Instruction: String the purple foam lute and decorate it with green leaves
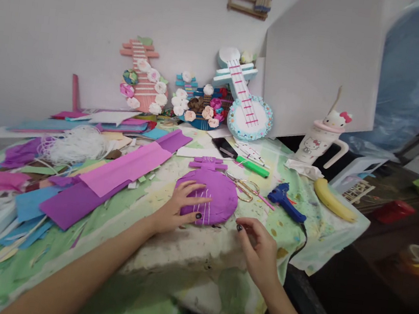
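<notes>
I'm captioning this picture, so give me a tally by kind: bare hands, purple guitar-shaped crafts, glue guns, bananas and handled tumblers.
Left hand and right hand: 2
Purple guitar-shaped craft: 1
Blue glue gun: 1
Banana: 1
Handled tumbler: 1
Total: 6

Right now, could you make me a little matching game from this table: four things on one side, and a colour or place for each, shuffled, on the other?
Things:
1. Banana
2. Purple craft piece
3. Glue gun
4. Scissors

Descriptions:
A. Blue
B. Gold-coloured handles
C. Yellow
D. Under the left hand

Pairs: 1-C, 2-D, 3-A, 4-B
</notes>
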Motion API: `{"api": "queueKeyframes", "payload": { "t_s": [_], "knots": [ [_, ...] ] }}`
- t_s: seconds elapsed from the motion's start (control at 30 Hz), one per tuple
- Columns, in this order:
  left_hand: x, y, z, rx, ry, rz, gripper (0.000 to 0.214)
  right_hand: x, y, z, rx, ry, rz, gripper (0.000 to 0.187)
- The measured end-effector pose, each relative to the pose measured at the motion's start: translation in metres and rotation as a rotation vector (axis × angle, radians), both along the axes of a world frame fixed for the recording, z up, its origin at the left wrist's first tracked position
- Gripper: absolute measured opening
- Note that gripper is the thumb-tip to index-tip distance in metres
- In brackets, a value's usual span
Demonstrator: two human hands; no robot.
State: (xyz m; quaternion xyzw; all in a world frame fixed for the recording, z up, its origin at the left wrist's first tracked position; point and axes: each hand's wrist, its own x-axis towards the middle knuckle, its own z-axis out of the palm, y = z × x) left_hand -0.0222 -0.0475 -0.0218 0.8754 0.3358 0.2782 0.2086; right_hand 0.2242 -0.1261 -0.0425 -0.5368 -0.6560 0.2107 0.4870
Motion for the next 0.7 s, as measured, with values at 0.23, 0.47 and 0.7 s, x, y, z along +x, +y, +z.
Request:
{"api": "queueKeyframes", "payload": {
  "t_s": [0.23, 0.47, 0.7],
  "knots": [
    [-0.002, 0.004, -0.003, -0.055, -0.211, 0.042, 0.052, 0.008, 0.006, -0.005, -0.264, 0.412, 0.013, 0.025],
    [0.002, 0.000, -0.005, 0.046, 0.073, 0.033, 0.049, -0.006, 0.016, 0.021, -0.540, 0.868, 0.124, 0.051],
    [-0.002, 0.001, 0.003, -0.048, -0.016, -0.035, 0.052, -0.024, 0.021, 0.028, -0.599, 1.112, 0.060, 0.049]
  ]
}}
